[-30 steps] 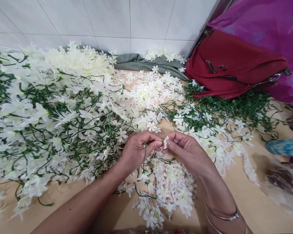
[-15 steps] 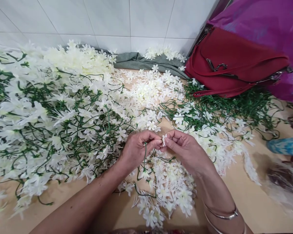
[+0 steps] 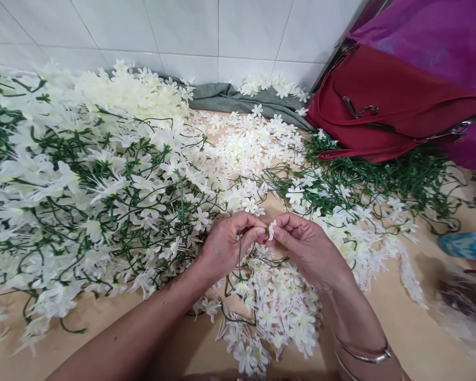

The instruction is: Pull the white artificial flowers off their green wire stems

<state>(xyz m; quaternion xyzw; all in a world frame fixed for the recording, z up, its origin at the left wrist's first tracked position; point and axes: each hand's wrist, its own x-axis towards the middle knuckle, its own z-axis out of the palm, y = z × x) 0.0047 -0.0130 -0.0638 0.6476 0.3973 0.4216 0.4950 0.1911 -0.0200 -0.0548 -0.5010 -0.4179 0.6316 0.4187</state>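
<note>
Pinching tight in the head view, thumb against forefinger: a green stem (image 3: 240, 258) in the left hand (image 3: 224, 243), a small white blossom (image 3: 272, 229) in the right hand (image 3: 307, 243). Meeting between the fingertips, right there over the table (image 3: 412, 338)! Showing petals nearly edge-on, turned toward the right hand, long axis near upright with the top leaning slightly right; backed at the left by a green tip. Hanging below the left fingers, near vertical, that stem; impossible to tell behind the fingers whether joined to the tip. Just beneath, a heap of loose white flowers (image 3: 287, 301); off to the left, a big pile of stemmed artificial flowers (image 3: 83, 211). And for lettering, over to the purple plastic bag (image 3: 456, 47), carrying pale blue marks too blurred to read, behind a red handbag (image 3: 396, 100).
</note>
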